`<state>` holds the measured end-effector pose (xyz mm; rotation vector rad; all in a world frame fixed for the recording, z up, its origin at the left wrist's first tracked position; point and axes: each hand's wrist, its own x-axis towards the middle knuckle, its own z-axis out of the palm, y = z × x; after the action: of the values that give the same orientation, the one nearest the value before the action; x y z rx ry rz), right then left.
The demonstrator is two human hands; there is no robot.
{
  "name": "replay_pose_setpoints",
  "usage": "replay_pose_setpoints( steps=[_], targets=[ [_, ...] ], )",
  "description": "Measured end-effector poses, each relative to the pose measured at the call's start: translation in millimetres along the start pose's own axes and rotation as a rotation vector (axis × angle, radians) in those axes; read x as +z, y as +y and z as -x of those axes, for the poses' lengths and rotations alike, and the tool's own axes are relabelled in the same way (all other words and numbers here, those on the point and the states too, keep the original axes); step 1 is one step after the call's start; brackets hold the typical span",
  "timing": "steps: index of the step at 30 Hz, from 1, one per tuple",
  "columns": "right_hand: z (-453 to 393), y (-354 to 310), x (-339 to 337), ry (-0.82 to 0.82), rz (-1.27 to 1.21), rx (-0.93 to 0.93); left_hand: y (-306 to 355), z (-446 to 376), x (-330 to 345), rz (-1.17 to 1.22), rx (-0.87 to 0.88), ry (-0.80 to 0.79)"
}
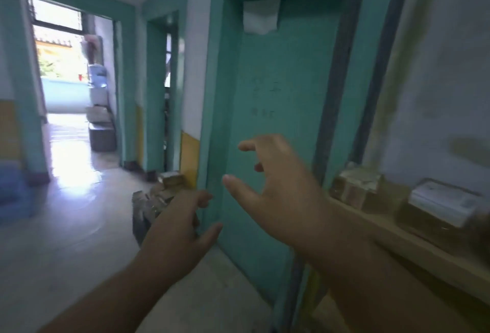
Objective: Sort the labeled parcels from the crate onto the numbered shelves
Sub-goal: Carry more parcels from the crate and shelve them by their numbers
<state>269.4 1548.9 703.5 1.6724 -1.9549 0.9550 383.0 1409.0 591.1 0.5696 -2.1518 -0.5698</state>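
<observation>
Both my hands are hanging empty in front of the teal door.

I am holding my left hand (176,222) loose and wide, fingers relaxed, over the crate (148,206) of parcels on the floor (blurred, partly hidden by it); my right hand (275,186) is spreading wide before the door (286,88), gripping nothing; two parcels (356,186) (440,208) are sitting on the wooden shelf (384,234) at right.

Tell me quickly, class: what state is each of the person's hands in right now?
Left hand: open, fingers loosely curled, holding nothing, in front of the blurred grey crate of brown cardboard parcels.
Right hand: open, fingers spread, holding nothing.
</observation>
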Motion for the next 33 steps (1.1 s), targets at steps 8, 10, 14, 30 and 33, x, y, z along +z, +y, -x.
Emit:
replay_pose_setpoints(
  steps=[8, 10, 14, 30, 33],
  targets=[
    [-82.7, -48.8, 165.5, -0.132, -0.224, -0.061, -154.3, -5.7, -86.2, -0.209, -0.208, 0.028],
    [-102.1, -44.6, 203.9, -0.178, -0.238, -0.058, -194.3, -12.0, -89.1, -0.215, -0.267, 0.046],
    [-153.8, -26.6, 283.7, -0.196, -0.26, -0.055, -282.3, -40.9, -89.8, -0.26, -0.341, 0.06],
    [-385.8, -25.2, 608.8, -0.421, -0.355, 0.027, -613.5, -196.1, -139.4, -0.356, -0.552, -0.013],
    [-426.2, -12.2, 651.0, -0.37, -0.311, 0.101, -678.4, -254.5, -135.8, -0.302, -0.526, -0.088]
  ],
)
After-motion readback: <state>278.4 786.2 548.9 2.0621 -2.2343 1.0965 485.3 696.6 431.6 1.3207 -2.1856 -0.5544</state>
